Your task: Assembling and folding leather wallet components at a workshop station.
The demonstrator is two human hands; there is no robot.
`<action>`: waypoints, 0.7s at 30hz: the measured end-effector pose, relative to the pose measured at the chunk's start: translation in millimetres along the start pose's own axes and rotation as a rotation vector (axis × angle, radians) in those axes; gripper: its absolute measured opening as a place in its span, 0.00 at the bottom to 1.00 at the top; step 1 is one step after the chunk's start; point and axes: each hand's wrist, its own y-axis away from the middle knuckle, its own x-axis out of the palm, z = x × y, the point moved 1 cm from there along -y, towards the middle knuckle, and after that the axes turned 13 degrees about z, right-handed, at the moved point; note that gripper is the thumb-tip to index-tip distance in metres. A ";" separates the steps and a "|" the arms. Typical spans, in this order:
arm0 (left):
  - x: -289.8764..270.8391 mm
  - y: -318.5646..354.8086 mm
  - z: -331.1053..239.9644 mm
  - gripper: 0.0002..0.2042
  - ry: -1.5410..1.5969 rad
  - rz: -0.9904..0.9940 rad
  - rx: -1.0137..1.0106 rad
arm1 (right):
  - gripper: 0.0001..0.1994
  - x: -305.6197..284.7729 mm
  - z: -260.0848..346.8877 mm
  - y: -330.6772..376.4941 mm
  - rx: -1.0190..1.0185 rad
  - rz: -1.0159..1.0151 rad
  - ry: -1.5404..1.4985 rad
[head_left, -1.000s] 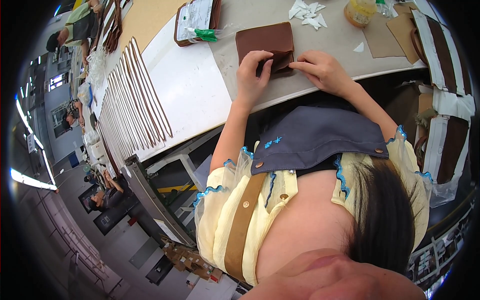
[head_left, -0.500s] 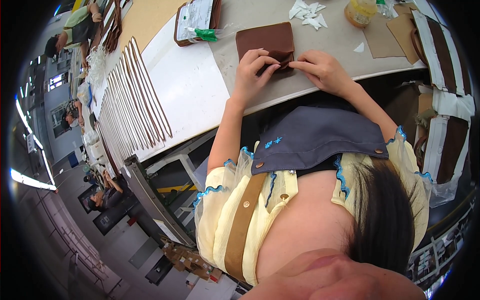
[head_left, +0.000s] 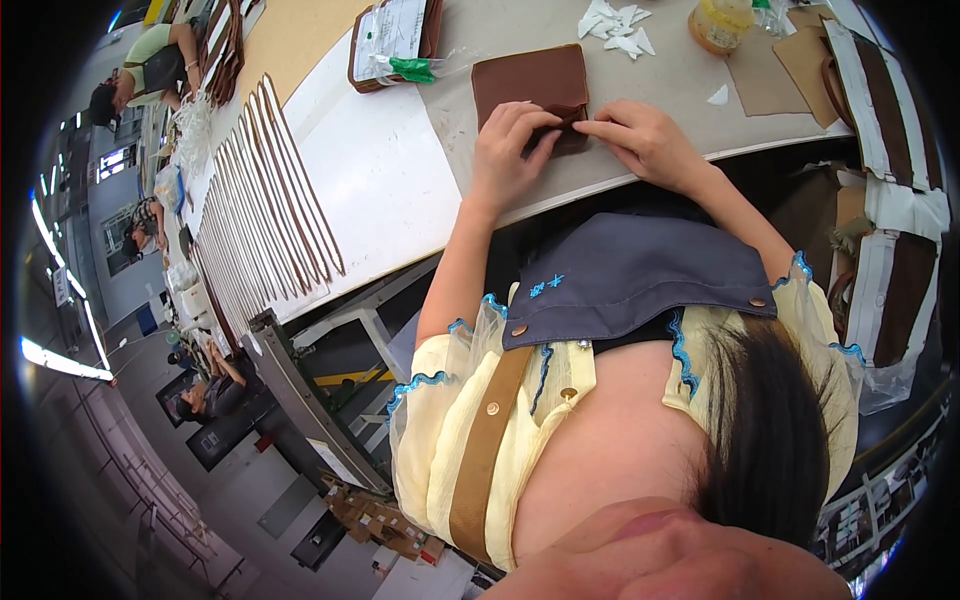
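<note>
On the table before me lies a flat brown leather piece, rectangular like a wallet or pouch panel (head_left: 530, 76). Its near right corner is lifted and folded up. My left hand (head_left: 508, 152) rests over the near edge, its fingers closed on that fold. From the right, my right hand (head_left: 642, 140) meets the same corner, thumb and forefinger pinched at the leather. The fingertips of both hands almost touch. The underside of the fold and the near edge are partly hidden by my fingers.
A stack of brown leather pieces (head_left: 440, 28) with a plastic-wrapped paper lies at the far left. White scraps (head_left: 616, 28) and a jar (head_left: 718, 28) stand beyond. Long brown strips (head_left: 270, 190) are lined up leftward. White-and-brown bag parts (head_left: 884, 110) hang at the right. Other people work at the far left.
My left fingers have shifted slightly at the folded corner, and the right fingertips have edged a little left. The leather stays in place. A person at the far left has moved an arm.
</note>
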 end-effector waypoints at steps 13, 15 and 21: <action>-2.4 -0.6 -4.1 0.15 -0.061 0.009 -0.016 | 0.10 -2.9 0.1 0.8 -0.050 0.006 -0.015; -3.4 -1.3 -1.0 0.18 -0.041 0.049 0.016 | 0.10 -3.2 0.8 1.0 -0.053 -0.002 -0.023; -5.1 -0.4 0.2 0.17 -0.054 0.076 0.000 | 0.10 -4.2 2.3 1.6 -0.026 -0.036 -0.053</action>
